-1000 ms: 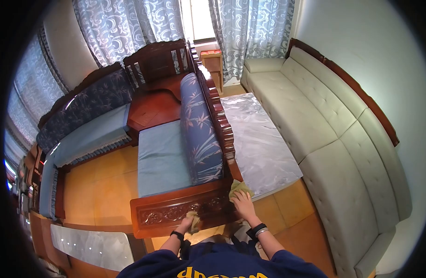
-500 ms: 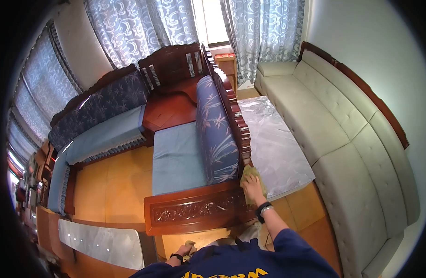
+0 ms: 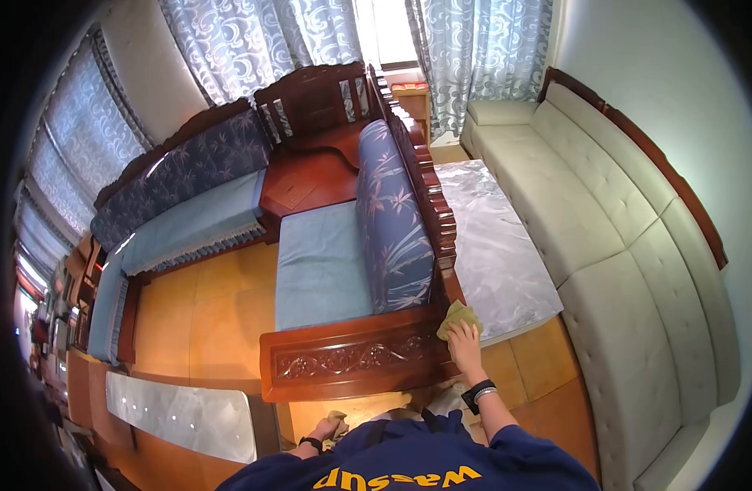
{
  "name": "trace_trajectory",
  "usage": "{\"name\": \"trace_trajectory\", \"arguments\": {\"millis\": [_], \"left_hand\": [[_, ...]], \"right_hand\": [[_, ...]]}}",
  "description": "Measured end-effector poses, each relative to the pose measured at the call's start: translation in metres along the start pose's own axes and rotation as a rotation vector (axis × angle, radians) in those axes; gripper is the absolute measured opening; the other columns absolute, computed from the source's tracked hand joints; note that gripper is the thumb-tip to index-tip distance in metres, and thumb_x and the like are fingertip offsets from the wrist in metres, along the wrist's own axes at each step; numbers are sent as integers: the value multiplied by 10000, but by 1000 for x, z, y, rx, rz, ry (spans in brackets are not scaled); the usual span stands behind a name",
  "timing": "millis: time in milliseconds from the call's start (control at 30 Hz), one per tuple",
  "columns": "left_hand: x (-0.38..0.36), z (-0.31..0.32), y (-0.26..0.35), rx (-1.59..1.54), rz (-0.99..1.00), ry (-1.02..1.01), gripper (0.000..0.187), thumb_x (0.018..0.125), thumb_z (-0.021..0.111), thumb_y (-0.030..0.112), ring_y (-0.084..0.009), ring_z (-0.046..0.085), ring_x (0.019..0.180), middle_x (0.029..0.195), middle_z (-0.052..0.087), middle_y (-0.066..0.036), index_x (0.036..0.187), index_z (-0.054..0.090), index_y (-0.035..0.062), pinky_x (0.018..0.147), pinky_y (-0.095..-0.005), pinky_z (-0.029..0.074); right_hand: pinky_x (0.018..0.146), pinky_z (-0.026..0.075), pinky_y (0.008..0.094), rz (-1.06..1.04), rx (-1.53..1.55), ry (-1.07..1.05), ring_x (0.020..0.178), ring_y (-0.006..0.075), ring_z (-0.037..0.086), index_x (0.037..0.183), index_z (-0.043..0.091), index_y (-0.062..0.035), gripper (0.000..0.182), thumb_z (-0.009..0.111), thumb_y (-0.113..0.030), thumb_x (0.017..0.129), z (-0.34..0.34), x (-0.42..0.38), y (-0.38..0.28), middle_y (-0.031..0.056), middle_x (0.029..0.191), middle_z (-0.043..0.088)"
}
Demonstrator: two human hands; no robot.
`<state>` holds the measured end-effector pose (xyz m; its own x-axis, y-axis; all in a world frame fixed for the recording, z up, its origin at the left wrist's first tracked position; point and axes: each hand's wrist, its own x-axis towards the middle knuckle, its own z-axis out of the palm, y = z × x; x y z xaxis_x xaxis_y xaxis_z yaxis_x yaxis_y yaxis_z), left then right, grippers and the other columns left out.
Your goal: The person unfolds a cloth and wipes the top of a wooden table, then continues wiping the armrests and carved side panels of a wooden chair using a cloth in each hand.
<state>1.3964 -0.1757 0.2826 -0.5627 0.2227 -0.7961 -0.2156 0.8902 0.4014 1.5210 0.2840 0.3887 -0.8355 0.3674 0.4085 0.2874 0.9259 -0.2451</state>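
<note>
My right hand [image 3: 464,347] presses a crumpled yellow-green cloth [image 3: 458,318] against the end post of the dark red wooden sofa, where the carved backrest edge [image 3: 431,192] meets the armrest. The carved armrest panel [image 3: 355,358] lies just left of that hand. My left hand [image 3: 325,430] is low, near my body and below the armrest. Its fingers are closed around a small crumpled beige cloth [image 3: 337,416], only partly visible. A blue seat cushion [image 3: 322,260] and a patterned back cushion [image 3: 395,225] rest on the sofa.
To the right, a grey marble-look tabletop [image 3: 503,245] stands beside a long cream sofa [image 3: 593,192]. Another marble-topped table [image 3: 183,416] is at lower left. The wooden sofa continues along the patterned curtains [image 3: 253,45]. Tiled floor [image 3: 191,307] shows between the furniture.
My right hand and the yellow-green cloth have shifted slightly right over the sofa's end post. My view has tilted a little. The left hand stays low, gripping the beige cloth.
</note>
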Motion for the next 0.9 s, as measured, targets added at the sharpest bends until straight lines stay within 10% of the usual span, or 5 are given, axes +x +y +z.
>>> {"name": "trace_trajectory", "arguments": {"millis": [900], "left_hand": [[-1,-4,-45,-51,84,-12,486,803,556,416,-302,655,862,919,666,-197,990,636,-26,768,-375,518]], "right_hand": [[1076,217,482,93,97,-48,1249,284,384,1036,587,-77,199,487,-135,873,1,12,-9,61,1145,575]]}}
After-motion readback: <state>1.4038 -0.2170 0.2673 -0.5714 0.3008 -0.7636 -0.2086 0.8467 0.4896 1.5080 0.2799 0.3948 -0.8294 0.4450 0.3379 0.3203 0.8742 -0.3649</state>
